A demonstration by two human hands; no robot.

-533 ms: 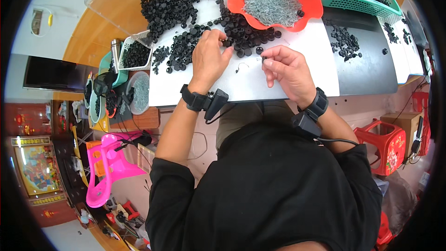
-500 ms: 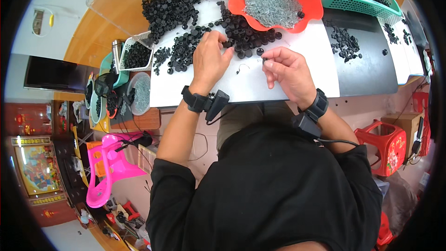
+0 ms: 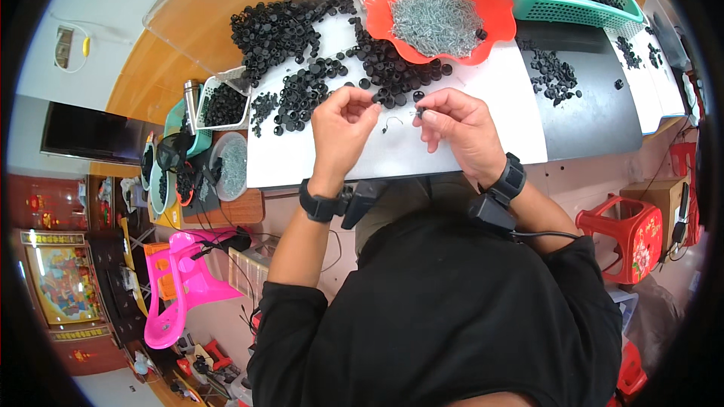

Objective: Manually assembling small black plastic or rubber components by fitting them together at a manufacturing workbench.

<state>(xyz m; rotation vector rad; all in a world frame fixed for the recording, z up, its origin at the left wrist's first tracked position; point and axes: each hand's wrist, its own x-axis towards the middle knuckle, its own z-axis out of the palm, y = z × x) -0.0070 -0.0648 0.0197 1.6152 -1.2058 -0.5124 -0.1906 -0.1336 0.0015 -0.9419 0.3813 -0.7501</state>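
Note:
Over the white board, my left hand is closed, thumb and index fingertips pinching what looks like a small black round part at the edge of a black pile. My right hand, to its right, pinches another small black part between thumb and index finger; a thin metallic tip seems to stick out of it. The two hands are apart, fingertips facing each other. Beyond them lies a heap of black round caps. One loose cap sits near my right fingertips.
A red scalloped bowl of thin silvery screws or pins stands behind the heap. At the back right is a green basket of black parts. More black parts lie on a dark mat. A white basket stands left.
My left hand has drawn back from the black pile toward me and its fingers have closed. My right hand has shifted slightly left and down, still pinching its part. The view has tilted slightly.

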